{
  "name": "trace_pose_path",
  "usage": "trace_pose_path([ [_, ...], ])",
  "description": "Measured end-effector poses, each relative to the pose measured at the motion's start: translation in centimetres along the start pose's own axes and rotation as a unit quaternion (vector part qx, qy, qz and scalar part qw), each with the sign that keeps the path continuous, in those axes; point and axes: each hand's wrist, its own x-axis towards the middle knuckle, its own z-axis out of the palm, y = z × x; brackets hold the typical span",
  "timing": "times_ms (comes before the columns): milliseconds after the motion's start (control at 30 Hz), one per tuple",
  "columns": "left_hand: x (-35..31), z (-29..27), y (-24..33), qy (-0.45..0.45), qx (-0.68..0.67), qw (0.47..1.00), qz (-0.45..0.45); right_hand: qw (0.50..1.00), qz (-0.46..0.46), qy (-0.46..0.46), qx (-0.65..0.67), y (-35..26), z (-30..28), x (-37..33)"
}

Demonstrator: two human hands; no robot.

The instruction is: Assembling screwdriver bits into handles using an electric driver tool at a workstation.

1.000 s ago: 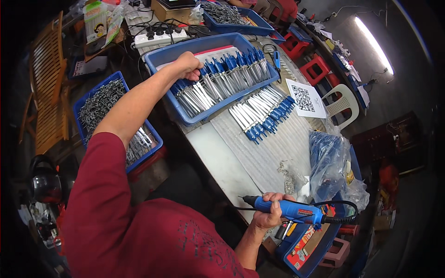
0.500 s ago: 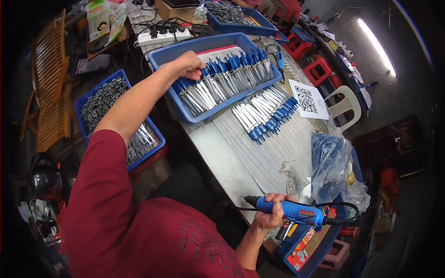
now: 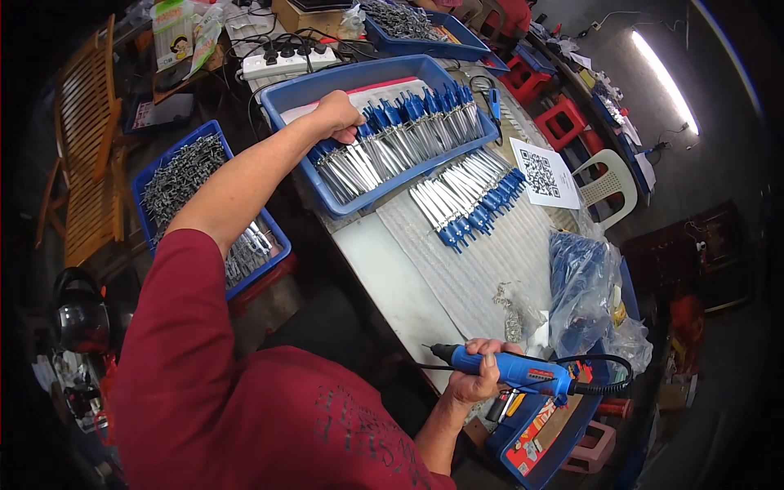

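Note:
My left hand (image 3: 338, 117) reaches into a large blue tray (image 3: 333, 207) at the far side of the table. Its fingers are closed at the blue end of one of the slim metal rods (image 3: 392, 159) standing in a packed row there; the fingertips are partly hidden. Low on the right, my right hand (image 3: 478, 374) wraps round a blue electric screwdriver (image 3: 518, 372), whose dark tip points left and whose cord loops off to the right. Between the hands, more blue-ended rods (image 3: 465, 200) lie in a row on a white foam sheet (image 3: 457, 278).
A blue bin of metal parts (image 3: 184, 175) stands left of the table. A power strip (image 3: 287, 61) with cables lies behind the tray. Right of the foam are a printed sheet (image 3: 545, 173), clear plastic bags (image 3: 584, 282) and a blue tool tray (image 3: 523, 469). Another parts tray (image 3: 425, 46) is farther back.
My left hand has shifted very slightly at the left end of the row, and the tray's near edge has edged a little. The right hand and screwdriver look the same.

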Motion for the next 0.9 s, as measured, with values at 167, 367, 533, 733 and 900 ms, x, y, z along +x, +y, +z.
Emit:
trace_pose_path([
  [167,-0.6,0.4,0.1,0.034,0.066,0.995,0.066,1.000,0.006,0.009,0.002,-0.1,0.1,0.0],
  [367,-0.8,0.3,0.2,0.035,0.131,0.986,0.098,1.000,-0.001,0.000,0.005,-0.1,0.0,0.1],
  [533,-0.8,0.3,0.0,0.070,0.177,0.974,0.121,1.000,-0.002,0.000,0.012,0.0,-0.3,0.0],
  [733,-1.0,0.1,0.1,0.056,0.321,0.926,0.189,1.000,-0.002,0.004,0.016,0.1,-0.6,0.0],
  [900,-2.9,1.3,0.3,0.161,0.406,0.843,0.316,0.999,-0.019,-0.017,0.020,0.0,-0.4,0.1],
])
